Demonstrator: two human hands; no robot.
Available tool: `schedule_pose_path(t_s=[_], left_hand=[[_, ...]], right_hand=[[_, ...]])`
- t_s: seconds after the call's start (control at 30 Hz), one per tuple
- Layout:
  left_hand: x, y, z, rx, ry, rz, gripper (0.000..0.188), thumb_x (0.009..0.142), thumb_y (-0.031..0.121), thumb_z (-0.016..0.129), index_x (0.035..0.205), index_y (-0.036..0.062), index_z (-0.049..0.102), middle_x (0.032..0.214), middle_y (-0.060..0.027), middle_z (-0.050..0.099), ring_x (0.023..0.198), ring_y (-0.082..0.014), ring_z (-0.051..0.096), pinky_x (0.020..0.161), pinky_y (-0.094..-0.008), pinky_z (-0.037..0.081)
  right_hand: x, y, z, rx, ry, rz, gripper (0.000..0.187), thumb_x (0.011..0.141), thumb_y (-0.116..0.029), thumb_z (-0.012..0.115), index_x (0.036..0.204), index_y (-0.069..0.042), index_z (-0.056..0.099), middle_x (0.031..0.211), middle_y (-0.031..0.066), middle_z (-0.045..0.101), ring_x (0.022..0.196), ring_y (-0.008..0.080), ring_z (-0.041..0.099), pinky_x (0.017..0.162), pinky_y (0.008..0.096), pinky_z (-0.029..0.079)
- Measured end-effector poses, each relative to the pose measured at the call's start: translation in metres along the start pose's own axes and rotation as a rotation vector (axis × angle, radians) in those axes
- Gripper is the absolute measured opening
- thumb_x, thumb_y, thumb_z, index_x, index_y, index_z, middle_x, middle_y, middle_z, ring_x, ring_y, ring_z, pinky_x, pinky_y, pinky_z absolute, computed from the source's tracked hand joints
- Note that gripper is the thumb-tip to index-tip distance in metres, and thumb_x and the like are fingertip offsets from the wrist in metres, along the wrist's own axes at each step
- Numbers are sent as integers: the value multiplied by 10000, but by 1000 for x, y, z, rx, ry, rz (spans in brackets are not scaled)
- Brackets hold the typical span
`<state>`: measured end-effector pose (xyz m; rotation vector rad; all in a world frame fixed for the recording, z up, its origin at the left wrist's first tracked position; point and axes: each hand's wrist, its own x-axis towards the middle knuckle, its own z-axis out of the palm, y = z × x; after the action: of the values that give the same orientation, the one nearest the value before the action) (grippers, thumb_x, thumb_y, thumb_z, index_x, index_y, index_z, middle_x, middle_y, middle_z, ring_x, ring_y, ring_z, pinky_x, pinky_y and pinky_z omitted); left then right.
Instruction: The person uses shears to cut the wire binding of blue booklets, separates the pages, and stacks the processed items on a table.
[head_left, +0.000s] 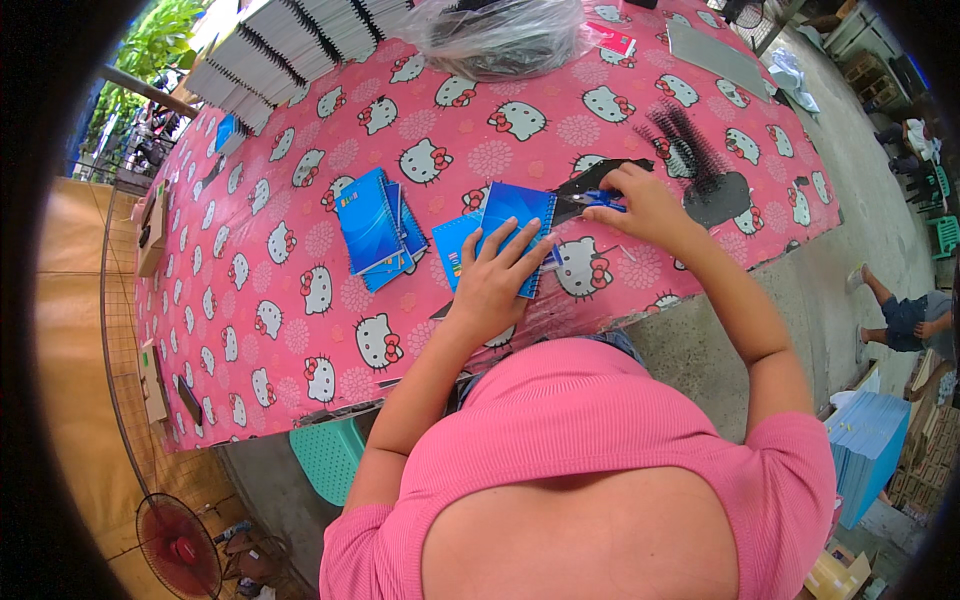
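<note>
My left hand [490, 280] lies with spread fingers on a small blue spiral notebook [519, 207], pressing it to the table. A second blue notebook [455, 240] shows beneath and to the left of it. At the upper right edge of the top notebook, my right hand [645, 205] is closed round blue-handled pliers [598, 200]. Their jaws point left toward the binding; whether they grip the wire I cannot tell. Left of my left hand sits a loose pile of blue spiral notebooks [368, 222].
A pink cat-patterned cloth [300, 230] covers the table [240, 310]. Black binding coils [690, 145] lie at right. Toward the back are stacked white coil-bound books [265, 65] and a clear plastic bag [500, 45] of dark items. A green stool [328, 458] stands below the front edge.
</note>
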<state>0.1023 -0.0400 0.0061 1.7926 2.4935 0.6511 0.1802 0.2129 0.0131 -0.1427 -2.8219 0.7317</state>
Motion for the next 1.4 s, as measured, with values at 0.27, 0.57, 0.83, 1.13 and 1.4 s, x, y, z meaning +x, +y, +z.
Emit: schedule_pose_path(t_s=[0.27,0.57,0.83,1.13,1.4], left_hand=[[0,0,-1,7,-8,4,757,595,1,630,1305,212,472,1385,-37,422,1257,-275,388,1035,-491,228],[1,-2,3,6,6,9,766,602,6,634,1317,220,460,1387,-36,419,1265,-273,380,1040,-499,220],[-7,-27,-15,-423,406,-79,542,765,62,646,1275,149,486,1303,-106,483,1110,-243,522,893,-393,429],[-93,-164,-1,-428,1019,-1000,297,814,99,658,1063,-11,539,962,-61,578,791,-144,549,727,-272,461],[-52,-126,-17,-126,1100,-881,273,809,94,645,1056,9,565,916,-77,594,871,-169,561,769,-292,454]], right_hand=[[3,-14,-4,-229,46,-44,455,688,-425,717,937,-60,609,891,118,569,842,306,579,696,417,461],[17,-19,-14,426,-484,601,398,776,-403,668,797,-10,613,710,137,608,708,250,617,623,389,464],[-54,-7,24,-264,-88,136,474,739,-335,697,1044,-2,552,1127,225,517,1024,323,537,857,395,437],[12,-12,65,73,45,-209,481,668,-41,674,1131,-36,545,1196,188,496,1079,366,492,916,401,412],[67,21,64,199,-68,-331,119,703,-57,614,808,-7,588,854,177,549,853,363,546,734,443,442]])
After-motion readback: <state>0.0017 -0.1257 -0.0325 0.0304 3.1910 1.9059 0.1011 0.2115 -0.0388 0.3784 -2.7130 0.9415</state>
